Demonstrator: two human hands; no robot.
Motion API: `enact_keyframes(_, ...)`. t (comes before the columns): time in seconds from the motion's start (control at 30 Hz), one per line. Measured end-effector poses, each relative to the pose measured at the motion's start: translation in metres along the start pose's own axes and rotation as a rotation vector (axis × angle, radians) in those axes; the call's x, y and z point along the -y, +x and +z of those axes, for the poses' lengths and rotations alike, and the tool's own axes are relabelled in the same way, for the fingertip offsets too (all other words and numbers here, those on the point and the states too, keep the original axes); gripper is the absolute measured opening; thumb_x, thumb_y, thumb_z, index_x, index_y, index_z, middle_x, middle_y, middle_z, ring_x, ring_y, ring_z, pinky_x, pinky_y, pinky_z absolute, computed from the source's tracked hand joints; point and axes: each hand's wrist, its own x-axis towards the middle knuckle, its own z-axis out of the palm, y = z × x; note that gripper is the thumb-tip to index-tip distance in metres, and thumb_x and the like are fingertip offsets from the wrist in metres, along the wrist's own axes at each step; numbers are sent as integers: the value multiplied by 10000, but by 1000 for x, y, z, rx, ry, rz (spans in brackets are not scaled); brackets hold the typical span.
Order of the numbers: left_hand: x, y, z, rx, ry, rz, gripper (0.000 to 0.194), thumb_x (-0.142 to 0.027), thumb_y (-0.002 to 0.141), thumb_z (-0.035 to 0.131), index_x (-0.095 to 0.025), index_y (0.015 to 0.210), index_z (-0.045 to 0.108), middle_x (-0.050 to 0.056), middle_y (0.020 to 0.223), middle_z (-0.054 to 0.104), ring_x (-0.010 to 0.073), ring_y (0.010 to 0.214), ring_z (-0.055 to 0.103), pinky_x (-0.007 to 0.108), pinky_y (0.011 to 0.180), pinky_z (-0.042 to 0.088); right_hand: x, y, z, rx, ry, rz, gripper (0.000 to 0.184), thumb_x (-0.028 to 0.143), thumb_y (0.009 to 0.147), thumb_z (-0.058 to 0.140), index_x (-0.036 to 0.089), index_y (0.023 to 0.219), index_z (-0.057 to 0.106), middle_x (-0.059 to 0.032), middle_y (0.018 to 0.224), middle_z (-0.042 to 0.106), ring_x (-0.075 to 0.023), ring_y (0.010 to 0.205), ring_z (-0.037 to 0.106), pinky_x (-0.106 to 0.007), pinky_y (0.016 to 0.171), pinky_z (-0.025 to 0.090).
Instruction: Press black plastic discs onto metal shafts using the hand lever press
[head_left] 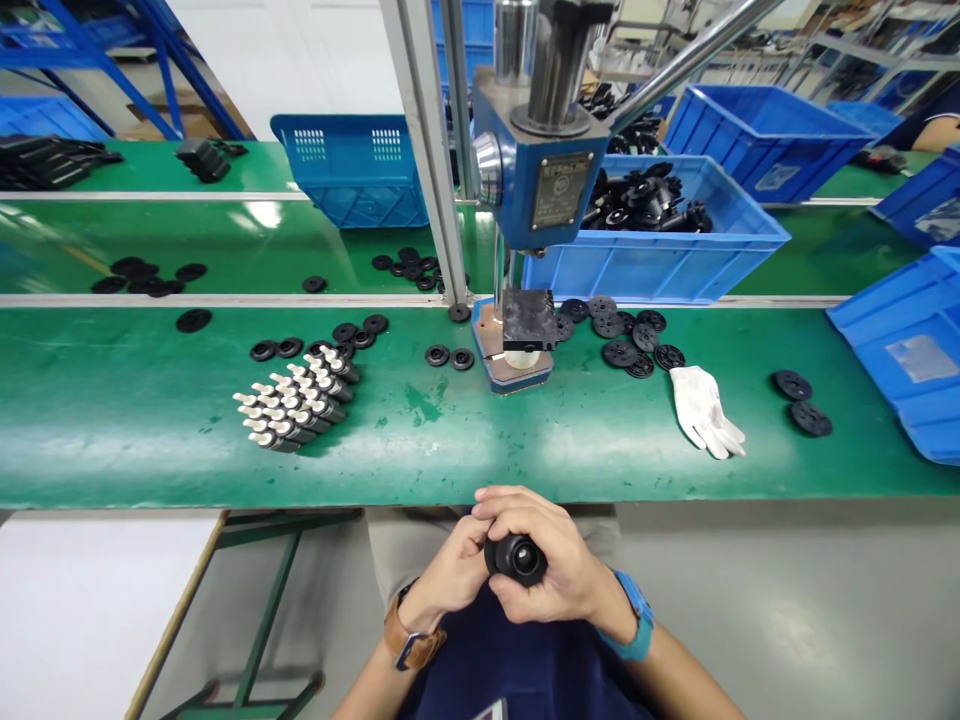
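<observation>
Close to my body, below the table's front edge, I hold a black cylindrical part (516,560) with a round hollow end facing up. My right hand (564,560) wraps round it, thumb below and fingers over the top. From the other side my left hand (459,568) closes against the same part; some of its fingers are hidden behind the right hand. Ahead on the green table stands a blue hand press (544,170) with a black block (529,320) over its base. Left of it, black cylinders with white tips (296,405) stand in close rows.
Black rings (450,357) and black discs (626,335) lie around the press. A white glove (705,412) rests to the right. Behind, a blue bin (660,265) holds black parts; another blue bin (907,350) stands at the right edge. A white board (97,610) is at lower left.
</observation>
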Motion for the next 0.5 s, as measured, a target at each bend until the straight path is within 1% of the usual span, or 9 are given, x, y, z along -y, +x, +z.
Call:
enact_keyframes(0.07, -1, 0, 1, -4, -1, -4, 430, -580, 836, 752, -152, 849, 781, 63, 790, 712, 247, 851, 657, 333, 777, 558, 0, -1, 0, -7, 4, 4, 370, 237, 805, 687, 227, 1156, 570, -114, 1116, 750, -275, 1128, 728, -461, 1001, 599)
enact_keyframes(0.17, -2, 1, 3, -6, -3, 0, 436, -583, 827, 760, -157, 913, 788, 71, 841, 722, 245, 845, 649, 339, 772, 557, 0, -1, 1, -19, 5, 9, 369, 230, 804, 685, 226, 1155, 573, -110, 1105, 750, -275, 1117, 727, -463, 999, 600)
enact_keyframes(0.33, 0, 2, 4, -15, 4, -1, 488, -633, 825, 734, -148, 773, 749, 61, 772, 677, 227, 799, 620, 325, 744, 546, 2, -1, 0, -26, -6, 12, 372, 207, 791, 680, 221, 1148, 576, -111, 1105, 751, -274, 1121, 726, -452, 994, 604)
enact_keyframes(0.5, 1, 2, 3, -11, 3, -10, 463, -608, 800, 776, -146, 828, 770, 60, 802, 687, 222, 802, 615, 325, 746, 545, 3, 0, 0, -35, -16, 20, 358, 199, 778, 664, 224, 1127, 585, -105, 1093, 754, -274, 1103, 737, -448, 974, 617)
